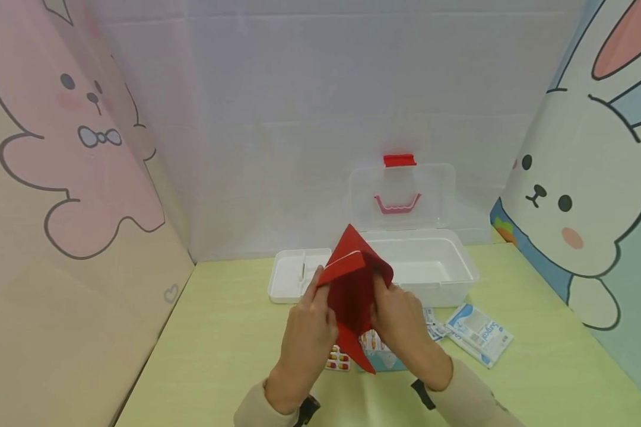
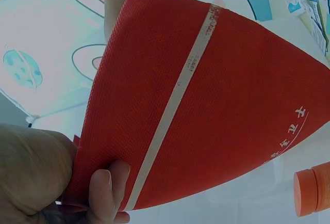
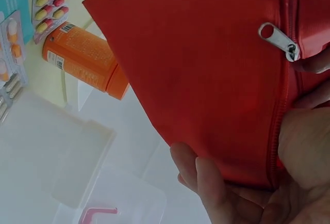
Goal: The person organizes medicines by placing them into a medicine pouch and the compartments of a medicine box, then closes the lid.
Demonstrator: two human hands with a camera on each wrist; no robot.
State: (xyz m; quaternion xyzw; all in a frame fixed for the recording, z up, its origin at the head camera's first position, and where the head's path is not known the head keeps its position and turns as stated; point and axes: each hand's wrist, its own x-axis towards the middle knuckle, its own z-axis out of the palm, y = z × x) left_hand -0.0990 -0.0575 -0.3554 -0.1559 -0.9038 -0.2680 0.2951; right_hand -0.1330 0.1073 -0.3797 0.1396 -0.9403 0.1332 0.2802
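Both hands hold a red zip pouch (image 1: 352,284) up above the green table (image 1: 219,332). My left hand (image 1: 307,332) grips the pouch's left edge; its thumb and fingers pinch the red fabric (image 2: 206,105), which carries a white stripe and white lettering. My right hand (image 1: 403,326) grips the right side, with fingers curled round the red cloth (image 3: 206,79) beside the zip and its metal puller (image 3: 278,41). An orange bottle (image 3: 85,59) lies on the table beneath the pouch.
A white storage box (image 1: 427,267) with its clear lid (image 1: 403,196) raised stands behind the pouch, a white tray (image 1: 294,279) to its left. Pill blister packs (image 1: 338,360) and white sachets (image 1: 478,332) lie near the hands. Cartoon panels wall in the left, back and right.
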